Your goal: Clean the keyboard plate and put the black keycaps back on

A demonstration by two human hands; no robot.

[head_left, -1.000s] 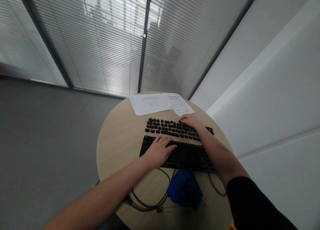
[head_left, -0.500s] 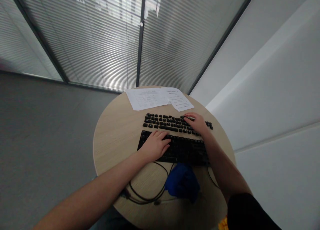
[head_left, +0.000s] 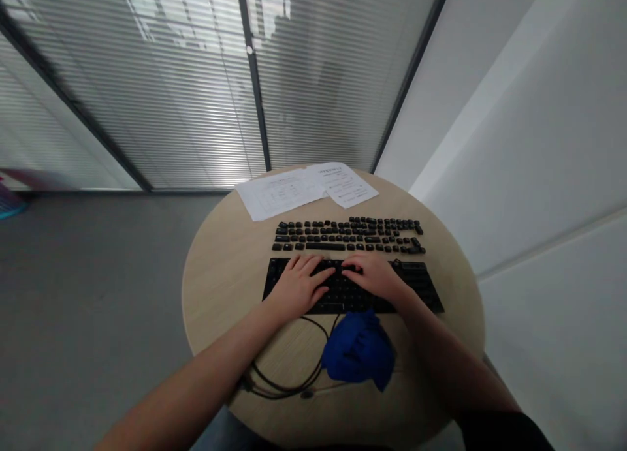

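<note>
A black keyboard [head_left: 416,278] lies on the round wooden table, with its key bed partly covered by my hands. My left hand [head_left: 298,284] rests over its left half, fingers spread. At the middle of the upper edge, my right hand [head_left: 375,275] has thumb and fingers drawn together in a pinch. Whatever sits between those fingertips is too small and dark to make out. Beyond the keyboard, loose black keycaps [head_left: 326,247] are laid out in several rows, with a long space bar in the nearest row.
Two printed sheets [head_left: 281,193] overlap at the table's far edge. A crumpled blue cloth [head_left: 360,350] lies in front of the keyboard, beside a coiled black cable [head_left: 289,393]. A glass partition with blinds [head_left: 196,111] stands behind the table, and a white wall [head_left: 539,177] on the right.
My right hand has moved from the loose keycaps back toward me and left, onto the keyboard. My left hand stays on the keyboard's left half. The camera view has shifted slightly.
</note>
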